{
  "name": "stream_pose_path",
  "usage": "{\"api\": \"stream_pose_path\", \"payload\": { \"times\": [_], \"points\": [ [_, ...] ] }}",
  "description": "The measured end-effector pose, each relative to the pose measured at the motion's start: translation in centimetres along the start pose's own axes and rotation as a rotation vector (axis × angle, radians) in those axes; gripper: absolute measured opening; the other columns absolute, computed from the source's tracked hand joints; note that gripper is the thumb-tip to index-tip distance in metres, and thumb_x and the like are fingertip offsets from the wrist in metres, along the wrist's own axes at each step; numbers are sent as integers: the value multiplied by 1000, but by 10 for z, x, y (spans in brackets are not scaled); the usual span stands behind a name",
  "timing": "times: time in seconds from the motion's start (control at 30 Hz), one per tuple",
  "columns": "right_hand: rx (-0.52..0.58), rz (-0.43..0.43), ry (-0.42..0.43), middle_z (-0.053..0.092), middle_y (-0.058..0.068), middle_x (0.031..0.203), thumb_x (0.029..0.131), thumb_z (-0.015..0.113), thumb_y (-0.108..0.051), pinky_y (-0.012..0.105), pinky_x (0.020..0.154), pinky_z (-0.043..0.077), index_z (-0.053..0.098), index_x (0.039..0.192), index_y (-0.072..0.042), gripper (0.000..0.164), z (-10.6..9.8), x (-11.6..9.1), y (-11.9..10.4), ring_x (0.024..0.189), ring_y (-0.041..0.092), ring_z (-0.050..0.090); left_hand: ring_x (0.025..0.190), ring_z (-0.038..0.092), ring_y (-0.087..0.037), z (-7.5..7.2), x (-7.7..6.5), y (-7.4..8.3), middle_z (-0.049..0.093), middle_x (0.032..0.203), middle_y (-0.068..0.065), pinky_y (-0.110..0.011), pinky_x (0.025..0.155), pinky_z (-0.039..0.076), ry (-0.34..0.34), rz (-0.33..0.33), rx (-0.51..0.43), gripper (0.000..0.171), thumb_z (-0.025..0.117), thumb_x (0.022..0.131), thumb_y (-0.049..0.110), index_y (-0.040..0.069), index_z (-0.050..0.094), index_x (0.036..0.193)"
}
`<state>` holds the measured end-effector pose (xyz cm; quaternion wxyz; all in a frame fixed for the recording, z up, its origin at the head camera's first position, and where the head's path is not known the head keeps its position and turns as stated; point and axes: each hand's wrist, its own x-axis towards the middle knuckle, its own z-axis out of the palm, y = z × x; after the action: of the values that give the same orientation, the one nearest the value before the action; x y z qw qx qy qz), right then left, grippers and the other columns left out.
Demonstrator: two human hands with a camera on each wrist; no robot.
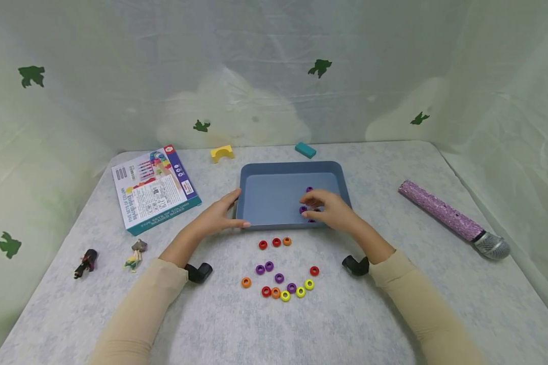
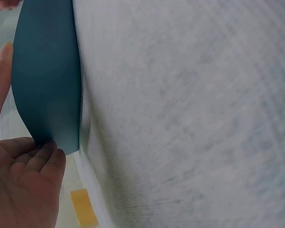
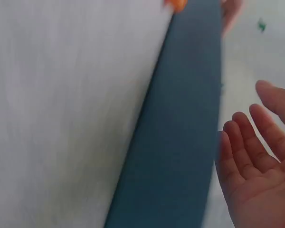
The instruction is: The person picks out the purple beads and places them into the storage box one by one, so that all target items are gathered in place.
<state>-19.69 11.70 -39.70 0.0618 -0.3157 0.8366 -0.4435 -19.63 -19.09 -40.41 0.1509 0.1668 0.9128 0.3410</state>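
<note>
In the head view a blue-grey tray [image 1: 274, 203] lies on the table with several purple beads [image 1: 309, 189] at its right side. My left hand [image 1: 214, 218] holds the tray's left front corner, its thumb at the front rim and its fingers along the left end. The left wrist view shows those bent fingers [image 2: 45, 156] against the tray wall [image 2: 47, 76]. Over the tray's right part hovers my right hand [image 1: 331, 209], thumb and fingers apart around purple beads. In the right wrist view the right hand [image 3: 261, 161] has spread, loosely bent fingers above the tray's wall.
In front of the tray lie several loose red, orange, purple and yellow beads [image 1: 279, 278]. A bead-set box [image 1: 155, 187] and two small figurines [image 1: 87, 263] are at left. Behind stand a yellow arch block [image 1: 221, 153] and a teal block [image 1: 305, 150]. A glittery microphone [image 1: 452, 218] lies right.
</note>
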Motion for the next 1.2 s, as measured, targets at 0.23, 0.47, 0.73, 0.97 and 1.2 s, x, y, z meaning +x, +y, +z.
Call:
{"api": "stream_pose_path", "payload": {
  "times": [0.23,0.47,0.73,0.97,1.2],
  "points": [
    [40,-171,-123,54,7,99,74,62,-21,34,76,42,53,104,-5,35,26,-28,-29,89,22,50,123,10,-21,0,0,2,6,137,-5,-39,97,16,-2,2,-4,97,63,65,46,12,4,134],
    [59,-133,-297,53,0,100,75,60,-29,24,78,41,53,104,-9,36,51,-53,-38,90,13,49,123,10,-20,0,1,2,5,137,-4,-37,98,16,-2,7,-5,96,63,66,44,11,4,134],
    [65,-120,-449,53,-8,97,75,60,-22,17,76,41,55,99,-16,26,68,-66,-33,88,4,49,123,9,-19,-1,1,1,5,137,-3,-37,98,15,-6,-4,2,98,62,64,50,13,4,134],
    [10,-164,-464,53,-11,88,77,59,-18,15,67,42,58,93,-18,16,73,-65,-35,78,2,49,123,10,-21,-1,0,2,6,137,-5,-37,98,16,-3,-11,14,98,62,65,48,11,5,134],
    [-9,-124,-430,53,-12,86,76,59,-16,14,64,43,60,88,-17,12,70,-62,-40,74,0,48,123,9,-21,0,1,1,6,137,-5,-37,98,15,-3,-11,11,97,63,65,47,11,5,134]
  ]
}}
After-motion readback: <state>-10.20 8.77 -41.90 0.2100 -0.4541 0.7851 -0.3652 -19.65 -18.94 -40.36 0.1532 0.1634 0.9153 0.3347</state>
